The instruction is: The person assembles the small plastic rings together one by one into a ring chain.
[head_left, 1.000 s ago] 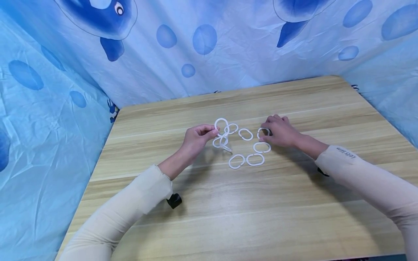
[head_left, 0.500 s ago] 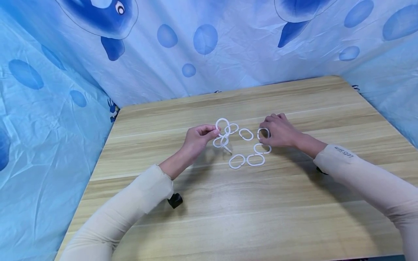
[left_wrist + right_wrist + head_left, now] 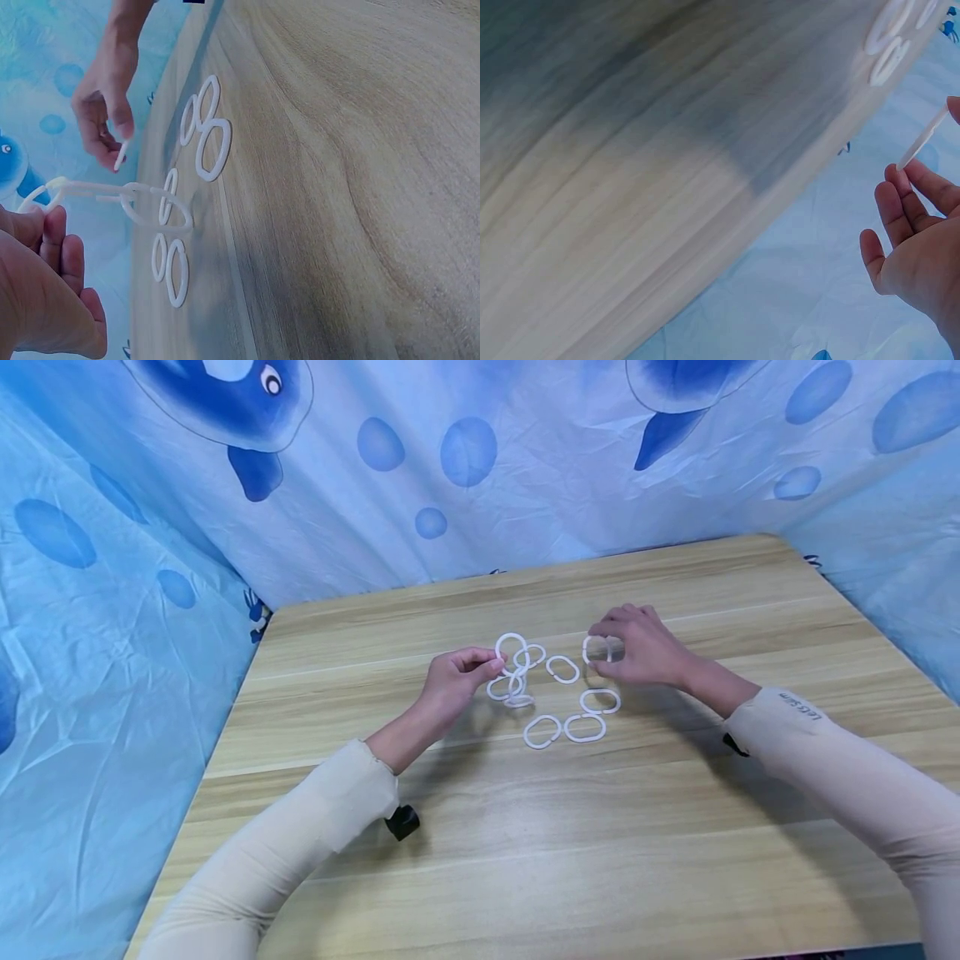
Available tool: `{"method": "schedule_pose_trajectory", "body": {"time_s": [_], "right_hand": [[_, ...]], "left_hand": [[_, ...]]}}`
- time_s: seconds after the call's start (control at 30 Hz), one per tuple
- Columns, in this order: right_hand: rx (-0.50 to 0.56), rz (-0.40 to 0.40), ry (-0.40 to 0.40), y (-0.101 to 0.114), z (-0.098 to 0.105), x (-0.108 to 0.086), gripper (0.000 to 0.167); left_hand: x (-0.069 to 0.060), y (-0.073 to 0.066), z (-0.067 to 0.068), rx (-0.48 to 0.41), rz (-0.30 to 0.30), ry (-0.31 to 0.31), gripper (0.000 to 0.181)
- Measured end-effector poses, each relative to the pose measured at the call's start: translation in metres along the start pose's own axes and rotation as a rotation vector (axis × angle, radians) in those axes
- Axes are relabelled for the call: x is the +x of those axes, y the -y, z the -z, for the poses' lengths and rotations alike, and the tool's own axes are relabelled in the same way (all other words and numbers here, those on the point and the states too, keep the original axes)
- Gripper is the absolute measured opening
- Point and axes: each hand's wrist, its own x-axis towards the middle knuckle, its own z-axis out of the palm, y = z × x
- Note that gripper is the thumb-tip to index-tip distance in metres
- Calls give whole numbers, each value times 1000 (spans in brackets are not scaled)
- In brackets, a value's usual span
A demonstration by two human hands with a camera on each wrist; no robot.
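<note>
My left hand (image 3: 455,683) pinches a white plastic link ring (image 3: 512,635) between thumb and index finger. Another white ring hangs linked from it, seen as a short chain (image 3: 94,187) in the left wrist view. My right hand (image 3: 637,647) holds a single white link ring (image 3: 585,650) by thumb and fingertips, raised off the table; the right wrist view shows this ring (image 3: 922,139) edge-on. Between and below the hands, several loose white rings lie flat, among them one near the middle (image 3: 551,670) and one at the front (image 3: 585,741).
A light wood-grain table (image 3: 562,843) bears everything. Blue curtains with whale prints (image 3: 420,477) hang behind it and at both sides. Black wrist-camera pieces, such as the left one (image 3: 402,822), show under the sleeves.
My right hand has lifted its ring off the table and moved it slightly up and to the left. The left hand stays in place while the lowest hanging ring swings.
</note>
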Motion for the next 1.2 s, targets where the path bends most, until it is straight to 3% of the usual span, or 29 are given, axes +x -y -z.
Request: {"method": "schedule_pose_trajectory", "body": {"time_s": [0.57,0.77,1.2], "right_hand": [[202,172,-76,29,2,13,38],[273,202,-29,37,4,19,36],[398,136,102,50,4,26,35]], "left_hand": [[1,3,-2,-10,22,-5,28],[0,2,-2,2,22,-1,28],[1,3,-5,19,37,-1,24]]}}
